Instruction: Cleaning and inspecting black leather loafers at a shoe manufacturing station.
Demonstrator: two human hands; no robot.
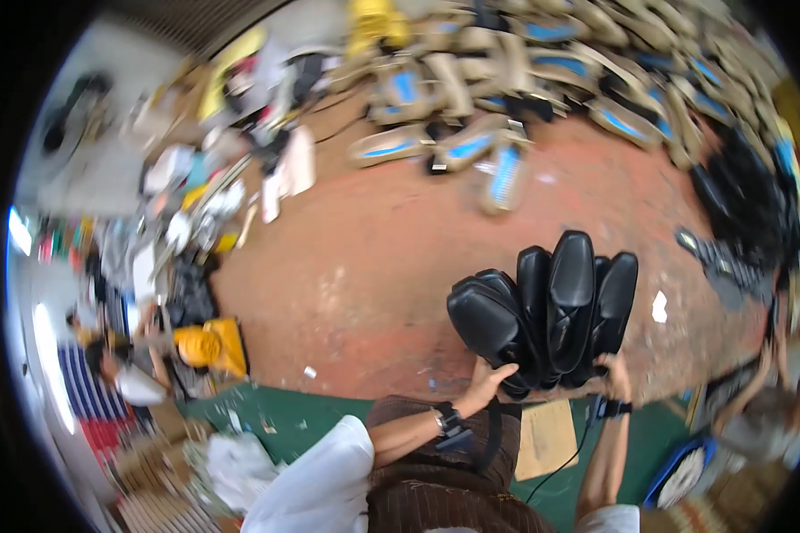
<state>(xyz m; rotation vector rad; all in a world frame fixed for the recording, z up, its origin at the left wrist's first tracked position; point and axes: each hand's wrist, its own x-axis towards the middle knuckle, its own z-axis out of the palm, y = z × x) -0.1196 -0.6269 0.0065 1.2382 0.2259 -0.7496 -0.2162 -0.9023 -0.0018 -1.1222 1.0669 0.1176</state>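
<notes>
Several black leather shoes (572,280) are bunched side by side at the table's near edge, toes pointing away from me. My left hand (487,384) is closed around the lower left of the bunch, its thumb lying over the black leather. On the opposite side, my right hand (615,373) grips the bunch near its lower right end; part of its fingers is hidden behind the shoes. Whether these have soles does not show. Dark bands circle both my wrists.
Tan shoes with blue insides (471,147) heap along the far side of the reddish table (364,258). Black items (738,191) lie at the right. A yellow device (212,346) stands at the left edge. Other people sit at both sides; a blue basin (682,471) is on the green floor.
</notes>
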